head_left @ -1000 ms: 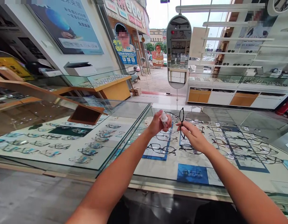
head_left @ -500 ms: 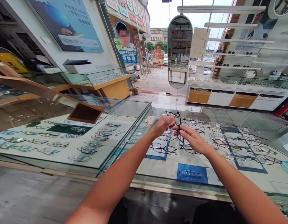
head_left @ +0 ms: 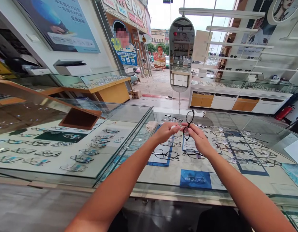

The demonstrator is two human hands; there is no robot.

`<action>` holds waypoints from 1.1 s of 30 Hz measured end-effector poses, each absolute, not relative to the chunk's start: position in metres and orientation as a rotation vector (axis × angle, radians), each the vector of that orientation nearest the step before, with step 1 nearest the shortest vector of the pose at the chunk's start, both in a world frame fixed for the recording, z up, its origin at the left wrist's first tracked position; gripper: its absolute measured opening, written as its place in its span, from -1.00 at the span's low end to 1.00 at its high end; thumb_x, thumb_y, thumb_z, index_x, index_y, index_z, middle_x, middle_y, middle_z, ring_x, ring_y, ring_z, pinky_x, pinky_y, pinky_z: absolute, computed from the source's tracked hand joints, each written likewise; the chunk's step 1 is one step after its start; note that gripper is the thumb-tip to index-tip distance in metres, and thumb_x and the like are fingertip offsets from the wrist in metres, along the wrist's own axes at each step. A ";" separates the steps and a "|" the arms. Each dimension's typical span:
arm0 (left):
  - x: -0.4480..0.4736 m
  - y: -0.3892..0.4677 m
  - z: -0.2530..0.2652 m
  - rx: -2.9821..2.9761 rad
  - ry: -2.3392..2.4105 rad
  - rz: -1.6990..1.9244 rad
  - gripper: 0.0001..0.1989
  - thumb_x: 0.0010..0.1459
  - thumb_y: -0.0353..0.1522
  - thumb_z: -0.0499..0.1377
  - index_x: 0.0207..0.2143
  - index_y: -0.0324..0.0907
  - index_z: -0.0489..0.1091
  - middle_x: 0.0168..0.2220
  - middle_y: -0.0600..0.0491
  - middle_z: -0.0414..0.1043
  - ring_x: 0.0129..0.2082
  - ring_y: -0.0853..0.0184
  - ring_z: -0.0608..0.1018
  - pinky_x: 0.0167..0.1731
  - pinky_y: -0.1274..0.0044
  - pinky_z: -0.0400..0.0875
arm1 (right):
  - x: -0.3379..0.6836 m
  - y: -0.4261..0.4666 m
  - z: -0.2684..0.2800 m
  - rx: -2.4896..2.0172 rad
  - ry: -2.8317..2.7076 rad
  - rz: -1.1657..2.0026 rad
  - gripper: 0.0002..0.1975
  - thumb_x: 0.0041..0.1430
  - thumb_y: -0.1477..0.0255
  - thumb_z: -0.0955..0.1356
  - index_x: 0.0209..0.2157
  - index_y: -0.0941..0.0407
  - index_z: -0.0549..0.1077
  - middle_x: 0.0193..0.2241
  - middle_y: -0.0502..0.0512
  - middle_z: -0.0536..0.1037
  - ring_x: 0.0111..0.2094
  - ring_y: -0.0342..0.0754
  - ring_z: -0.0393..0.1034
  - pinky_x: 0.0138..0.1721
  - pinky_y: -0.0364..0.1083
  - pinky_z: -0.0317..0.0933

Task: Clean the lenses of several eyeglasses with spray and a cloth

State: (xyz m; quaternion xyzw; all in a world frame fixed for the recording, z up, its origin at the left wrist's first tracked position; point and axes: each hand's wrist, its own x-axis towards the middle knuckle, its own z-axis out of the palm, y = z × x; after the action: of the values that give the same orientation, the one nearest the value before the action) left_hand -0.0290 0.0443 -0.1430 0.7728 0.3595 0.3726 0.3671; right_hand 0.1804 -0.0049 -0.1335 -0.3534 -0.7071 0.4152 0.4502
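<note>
Above the glass counter, my right hand (head_left: 198, 138) pinches a pair of black-framed eyeglasses (head_left: 192, 116) near the middle of the frame. The glasses stand on edge, one round lens above the fingers and the other below. Just left of them, my left hand (head_left: 165, 131) is closed, with a small white cloth-like piece (head_left: 174, 127) showing between thumb and fingers. Its fingertips reach close to the glasses; I cannot tell whether they touch. Below the hands, rows of eyeglasses (head_left: 167, 155) lie inside the glass display counter (head_left: 160, 178).
A crumpled beige cloth (head_left: 151, 125) lies on the counter left of my hands. Behind stands an oval mirror (head_left: 182, 54). A wooden-edged piece (head_left: 78, 118) juts over the left showcase. A blue card (head_left: 195, 179) lies near the counter's front.
My left hand has drawn slightly away from the upper lens and lies flatter. The glasses have turned so the upper lens faces me more. The view has shifted a little to the right.
</note>
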 end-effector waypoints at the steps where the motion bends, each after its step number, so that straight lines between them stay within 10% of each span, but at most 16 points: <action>1: -0.033 0.049 -0.144 1.929 0.977 1.045 -0.40 0.16 0.21 0.04 -0.52 -0.13 0.23 -0.51 0.10 0.19 -0.48 0.35 0.26 -0.49 0.53 0.19 | 0.181 -0.004 -0.134 -0.880 -1.733 1.035 -0.44 0.39 0.00 0.23 0.17 0.06 0.53 -0.07 0.17 0.63 0.01 0.07 0.46 0.12 0.06 0.32; 9: -0.097 0.093 -0.154 1.266 1.989 1.678 -0.83 0.18 -0.27 0.19 -0.19 -0.10 0.34 -0.21 -0.04 0.52 -0.08 0.09 0.57 0.07 0.24 0.46 | 0.186 0.002 -0.136 -0.881 -1.650 1.056 -0.50 0.38 0.06 0.26 0.13 0.07 0.53 -0.10 0.17 0.65 -0.01 0.07 0.47 0.07 0.05 0.32; 15: -0.130 0.101 -0.170 0.743 2.464 1.669 -0.64 0.19 -0.54 0.06 0.04 -0.18 0.28 0.22 -0.38 0.39 0.30 -0.19 0.43 0.21 -0.06 0.30 | 0.185 0.005 -0.142 -0.909 -1.662 1.054 -0.51 0.37 0.07 0.26 0.11 0.08 0.53 -0.10 0.18 0.66 -0.05 0.07 0.46 0.07 0.06 0.30; 33: -0.129 0.095 -0.169 0.711 2.588 1.893 -0.51 0.11 -0.44 0.26 0.08 -0.19 0.21 0.29 -0.38 0.24 0.38 -0.14 0.30 0.31 0.09 0.22 | 0.185 0.008 -0.144 -0.900 -1.655 1.042 -0.49 0.37 0.04 0.27 0.10 0.08 0.56 -0.16 0.16 0.66 -0.13 0.04 0.45 0.05 0.05 0.32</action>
State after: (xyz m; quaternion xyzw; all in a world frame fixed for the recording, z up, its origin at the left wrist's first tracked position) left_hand -0.1288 0.0950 -0.1688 0.2159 0.7861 0.5748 -0.0711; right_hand 0.1846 0.0077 -0.1436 -0.3680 -0.6767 0.4259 0.4745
